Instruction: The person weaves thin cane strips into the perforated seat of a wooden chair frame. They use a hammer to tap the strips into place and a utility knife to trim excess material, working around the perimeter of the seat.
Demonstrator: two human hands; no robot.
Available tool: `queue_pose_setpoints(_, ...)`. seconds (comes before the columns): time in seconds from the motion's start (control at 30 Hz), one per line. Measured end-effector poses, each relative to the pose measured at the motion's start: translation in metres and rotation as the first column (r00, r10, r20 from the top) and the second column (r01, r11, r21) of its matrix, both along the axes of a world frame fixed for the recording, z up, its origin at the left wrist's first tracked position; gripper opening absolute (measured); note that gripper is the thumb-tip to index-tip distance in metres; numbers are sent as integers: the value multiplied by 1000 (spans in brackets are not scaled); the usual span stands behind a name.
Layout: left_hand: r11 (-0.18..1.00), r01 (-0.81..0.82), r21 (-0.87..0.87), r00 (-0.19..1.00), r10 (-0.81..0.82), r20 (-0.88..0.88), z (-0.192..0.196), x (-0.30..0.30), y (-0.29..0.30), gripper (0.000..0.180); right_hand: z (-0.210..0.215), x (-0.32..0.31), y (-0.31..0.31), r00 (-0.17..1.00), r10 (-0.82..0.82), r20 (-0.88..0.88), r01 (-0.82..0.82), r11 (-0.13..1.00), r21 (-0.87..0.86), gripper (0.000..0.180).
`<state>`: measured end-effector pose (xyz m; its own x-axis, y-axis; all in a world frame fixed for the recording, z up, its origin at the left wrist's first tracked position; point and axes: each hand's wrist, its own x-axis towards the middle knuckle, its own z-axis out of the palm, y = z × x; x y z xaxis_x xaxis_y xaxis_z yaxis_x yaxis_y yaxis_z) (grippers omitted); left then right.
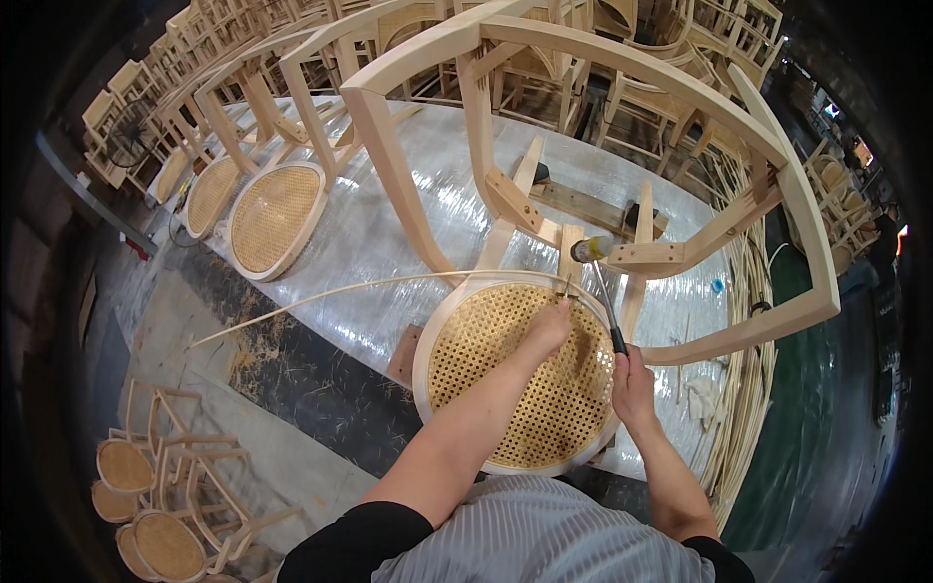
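Note:
A wooden chair (400,180) lies on the work table, its round woven cane seat (491,374) facing me. My left hand (550,325) is closed around a short, thin tool (568,288), held upright at the seat's far rim. The tool's exact kind is too small to tell. My right hand (634,389) grips the black handle of a mallet (590,250). Its yellowish head is raised just past the rim, apart from the short tool. A long pale cane strip (360,284) runs along the far rim and sticks out to the left.
More chairs with cane seats (277,222) stand along the plastic-covered table (389,233) at left. Bundled cane strips (748,389) hang by the right edge. Small stools or chairs (170,544) stand on the floor at lower left. Stacked chair frames (641,97) fill the back.

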<state>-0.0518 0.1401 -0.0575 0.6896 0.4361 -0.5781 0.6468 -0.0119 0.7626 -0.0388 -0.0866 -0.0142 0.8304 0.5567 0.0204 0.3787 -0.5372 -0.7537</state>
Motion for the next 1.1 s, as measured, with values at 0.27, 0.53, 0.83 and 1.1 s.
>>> queue_pose_setpoints(0.27,983,-100,-157,994,104,18,4,8,-6,68,-6,16,-4,1000,22,22,-21,999,-29,27)
queue_pose_setpoints(0.53,986,-158,57,982,150,115,-7,15,-25,70,-16,24,-9,1000,3,17,-1,993,-118,27)
queue_pose_setpoints(0.83,995,52,85,997,-48,-56,3,22,-21,77,-26,20,-16,997,-53,56,58,994,-88,25)
queue_pose_setpoints(1.1,996,-24,84,996,31,-85,-10,21,-14,73,-22,16,-11,997,-60,45,65,991,-119,28)
